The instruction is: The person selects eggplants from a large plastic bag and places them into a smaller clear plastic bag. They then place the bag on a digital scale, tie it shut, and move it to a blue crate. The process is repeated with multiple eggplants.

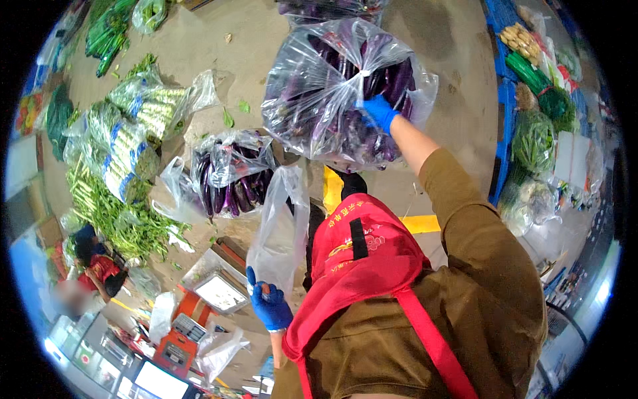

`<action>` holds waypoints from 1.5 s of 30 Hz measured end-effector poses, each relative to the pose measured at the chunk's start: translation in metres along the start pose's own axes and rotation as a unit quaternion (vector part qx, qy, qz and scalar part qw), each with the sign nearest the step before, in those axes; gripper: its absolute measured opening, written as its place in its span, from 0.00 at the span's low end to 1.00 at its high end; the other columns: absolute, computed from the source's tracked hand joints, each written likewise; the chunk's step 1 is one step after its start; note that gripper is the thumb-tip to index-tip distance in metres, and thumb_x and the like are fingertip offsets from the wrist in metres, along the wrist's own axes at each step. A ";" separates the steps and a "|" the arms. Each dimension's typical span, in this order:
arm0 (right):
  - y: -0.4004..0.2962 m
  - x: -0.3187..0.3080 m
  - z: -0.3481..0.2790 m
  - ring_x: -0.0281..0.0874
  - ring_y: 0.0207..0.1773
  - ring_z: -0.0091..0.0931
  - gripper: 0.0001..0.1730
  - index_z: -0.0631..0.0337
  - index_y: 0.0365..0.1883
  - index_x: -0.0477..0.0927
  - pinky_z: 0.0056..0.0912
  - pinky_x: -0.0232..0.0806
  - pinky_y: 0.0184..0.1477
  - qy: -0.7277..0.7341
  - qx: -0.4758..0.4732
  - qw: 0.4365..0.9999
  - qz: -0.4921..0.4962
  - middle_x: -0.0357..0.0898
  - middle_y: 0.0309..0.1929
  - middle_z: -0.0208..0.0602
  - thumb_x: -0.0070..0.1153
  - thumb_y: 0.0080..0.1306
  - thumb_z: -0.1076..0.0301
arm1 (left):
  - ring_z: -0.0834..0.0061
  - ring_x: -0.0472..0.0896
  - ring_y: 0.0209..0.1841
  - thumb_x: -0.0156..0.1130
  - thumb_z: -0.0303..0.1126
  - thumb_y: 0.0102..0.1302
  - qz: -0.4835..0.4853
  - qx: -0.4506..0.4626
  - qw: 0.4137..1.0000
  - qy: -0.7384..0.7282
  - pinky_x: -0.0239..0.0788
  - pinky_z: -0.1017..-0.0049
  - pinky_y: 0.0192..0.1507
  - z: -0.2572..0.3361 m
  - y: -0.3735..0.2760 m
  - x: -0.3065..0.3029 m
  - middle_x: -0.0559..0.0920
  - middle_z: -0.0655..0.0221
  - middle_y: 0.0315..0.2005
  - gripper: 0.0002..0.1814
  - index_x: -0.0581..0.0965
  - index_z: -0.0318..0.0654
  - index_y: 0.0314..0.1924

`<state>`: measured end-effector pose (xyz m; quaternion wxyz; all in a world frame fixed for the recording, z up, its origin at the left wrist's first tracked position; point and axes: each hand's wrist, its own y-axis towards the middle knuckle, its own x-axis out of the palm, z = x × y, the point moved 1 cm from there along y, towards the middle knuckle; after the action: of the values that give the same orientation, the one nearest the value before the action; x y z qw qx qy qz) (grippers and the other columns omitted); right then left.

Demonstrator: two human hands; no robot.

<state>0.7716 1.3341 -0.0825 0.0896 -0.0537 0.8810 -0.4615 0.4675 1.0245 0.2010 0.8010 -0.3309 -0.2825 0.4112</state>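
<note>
My right hand [379, 114], in a blue glove, has its fingers closed on the plastic of a large clear bag of eggplants [319, 114]. The bag's gathered knot [364, 73] sits just above those fingers. Lower down, my left hand [270, 305], also gloved in blue, has its index finger straight and the others curled. An empty translucent plastic bag [279, 234] reaches up from this hand, which seems to hold its edge. A smaller open bag of eggplants [234, 184] rests on the floor to the left. Its plastic partly covers the eggplants.
Bagged, blue-banded vegetables [127, 159] and loose greens [124, 219] lie at left. A blue pallet [503, 109] bears bagged produce at right. Another person [99, 274] sits at lower left, near a red scale [174, 349]. Another eggplant bag [329, 11] lies at the top.
</note>
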 end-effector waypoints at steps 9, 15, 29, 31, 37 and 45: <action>0.023 0.038 -0.003 0.64 0.48 0.38 0.35 0.68 0.47 0.60 0.33 0.58 0.48 -0.032 0.072 0.976 0.202 0.64 0.46 0.53 0.56 0.41 0.60 | 0.88 0.54 0.11 0.42 0.30 0.55 0.049 -0.084 0.995 0.003 0.43 0.85 0.12 -0.032 -0.008 0.018 0.62 0.80 0.14 0.25 0.57 0.44 0.56; 0.014 0.050 -0.022 0.66 0.36 0.30 0.21 0.61 0.40 0.66 0.35 0.58 0.42 0.281 -0.009 0.940 0.192 0.69 0.39 0.38 0.51 0.47 0.63 | 0.88 0.55 0.12 0.42 0.29 0.54 0.066 -0.093 0.993 0.001 0.44 0.85 0.13 -0.037 -0.013 0.025 0.62 0.80 0.13 0.26 0.57 0.47 0.56; 0.002 -0.114 -0.014 0.71 0.33 0.28 0.26 0.62 0.41 0.69 0.31 0.65 0.38 0.005 -0.107 0.988 0.111 0.72 0.35 0.38 0.57 0.46 0.57 | 0.88 0.56 0.13 0.45 0.29 0.53 0.045 -0.059 0.997 -0.014 0.45 0.87 0.13 -0.012 -0.013 0.013 0.61 0.80 0.14 0.26 0.59 0.47 0.55; -0.013 -0.110 -0.041 0.70 0.33 0.27 0.26 0.61 0.41 0.69 0.31 0.65 0.38 0.015 -0.079 0.992 0.093 0.72 0.35 0.37 0.57 0.46 0.57 | 0.89 0.56 0.13 0.45 0.29 0.53 0.041 -0.058 0.997 -0.014 0.44 0.87 0.13 -0.012 -0.015 0.008 0.61 0.80 0.14 0.26 0.58 0.47 0.55; -0.051 -0.072 -0.002 0.70 0.35 0.25 0.20 0.62 0.38 0.71 0.31 0.64 0.41 0.222 0.033 0.970 -0.096 0.73 0.35 0.34 0.54 0.50 0.59 | 0.88 0.54 0.11 0.44 0.27 0.54 0.037 -0.055 0.997 -0.040 0.43 0.87 0.12 -0.017 -0.010 -0.013 0.60 0.79 0.13 0.27 0.56 0.46 0.56; -0.118 -0.027 0.025 0.68 0.40 0.24 0.20 0.62 0.39 0.71 0.27 0.60 0.46 0.210 0.050 0.966 -0.142 0.72 0.38 0.34 0.51 0.52 0.58 | 0.88 0.54 0.12 0.42 0.28 0.55 0.029 -0.066 0.997 -0.023 0.43 0.86 0.12 -0.010 -0.019 -0.018 0.60 0.79 0.14 0.26 0.56 0.47 0.56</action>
<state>0.8043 1.2516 0.0034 -0.1608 -0.0757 0.8392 -0.5140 0.4746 0.9981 0.2056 0.7584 -0.3813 -0.3178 0.4224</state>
